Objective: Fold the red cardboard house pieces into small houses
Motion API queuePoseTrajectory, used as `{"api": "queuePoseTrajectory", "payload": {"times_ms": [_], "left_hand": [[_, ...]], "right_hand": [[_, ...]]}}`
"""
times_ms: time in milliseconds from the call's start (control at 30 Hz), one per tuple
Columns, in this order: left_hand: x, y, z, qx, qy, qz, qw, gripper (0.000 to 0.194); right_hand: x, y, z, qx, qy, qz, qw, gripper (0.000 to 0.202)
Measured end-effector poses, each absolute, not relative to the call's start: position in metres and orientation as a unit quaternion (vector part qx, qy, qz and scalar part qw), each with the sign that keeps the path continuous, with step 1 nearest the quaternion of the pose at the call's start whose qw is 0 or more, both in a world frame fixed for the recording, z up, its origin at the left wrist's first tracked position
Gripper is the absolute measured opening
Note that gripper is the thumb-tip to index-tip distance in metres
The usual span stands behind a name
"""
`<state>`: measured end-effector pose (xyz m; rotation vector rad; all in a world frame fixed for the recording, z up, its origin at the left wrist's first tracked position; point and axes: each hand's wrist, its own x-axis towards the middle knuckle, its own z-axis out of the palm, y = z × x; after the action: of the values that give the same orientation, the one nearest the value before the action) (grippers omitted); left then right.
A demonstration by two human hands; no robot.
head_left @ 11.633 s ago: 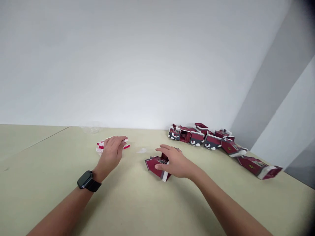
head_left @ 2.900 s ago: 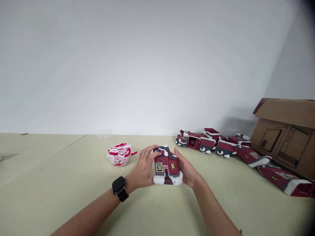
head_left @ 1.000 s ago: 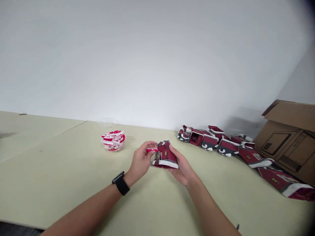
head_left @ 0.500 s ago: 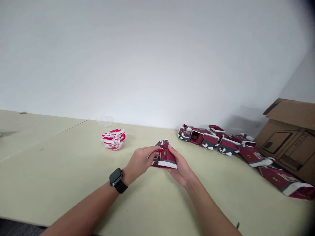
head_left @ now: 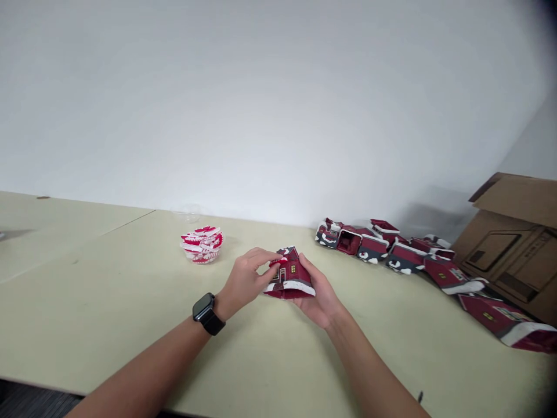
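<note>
Just right of the middle, my right hand (head_left: 321, 299) grips a small dark red house model (head_left: 296, 277) with a grey and white roof edge, yellow windows and a white lower rim, its hollow base facing me. Pinched between the thumb and fingers of my left hand (head_left: 248, 276), which wears a black watch, is a small red-and-white piece (head_left: 278, 262) at the house's front. Whether that piece is touching the wall, I cannot tell. To the left stands a clear cup (head_left: 201, 256) heaped with similar red-and-white pieces (head_left: 204, 239).
More dark red house models (head_left: 372, 248) lie in a row along the right side, some tipped over. Behind them is an open cardboard box (head_left: 513, 255). A clear plastic lid (head_left: 188, 212) sits by the wall on the pale table (head_left: 108, 302).
My left fingers have shifted slightly up and left with the red-and-white piece, uncovering more of the house's front. The house's base has tilted a little more towards me.
</note>
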<state>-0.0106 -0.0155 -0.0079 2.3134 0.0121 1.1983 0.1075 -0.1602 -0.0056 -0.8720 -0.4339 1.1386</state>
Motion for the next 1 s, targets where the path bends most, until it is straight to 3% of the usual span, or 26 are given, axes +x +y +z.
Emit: {"api": "queuePoseTrajectory", "payload": {"times_ms": [533,600,733,833,1000], "left_hand": [[-0.010,-0.015,-0.014,0.822,-0.033,0.472,0.318,0.025],[-0.010,-0.020,-0.011,0.807,-0.002,0.470,0.358,0.017],[-0.009,-0.026,-0.007,0.745,0.030,0.348,0.568,0.060],[-0.010,-0.029,-0.004,0.709,0.024,0.231,0.666,0.052],[-0.009,-0.030,0.001,0.690,0.031,0.264,0.674,0.049]], "right_hand": [[0.112,-0.166,-0.007,-0.373,-0.209,0.543,0.722,0.044],[0.115,-0.167,-0.007,-0.377,-0.211,0.538,0.724,0.044],[0.119,-0.169,-0.009,-0.343,-0.224,0.552,0.726,0.053],[0.117,-0.168,-0.009,-0.337,-0.236,0.561,0.719,0.056],[0.113,-0.166,-0.004,-0.406,-0.258,0.533,0.696,0.061]]}}
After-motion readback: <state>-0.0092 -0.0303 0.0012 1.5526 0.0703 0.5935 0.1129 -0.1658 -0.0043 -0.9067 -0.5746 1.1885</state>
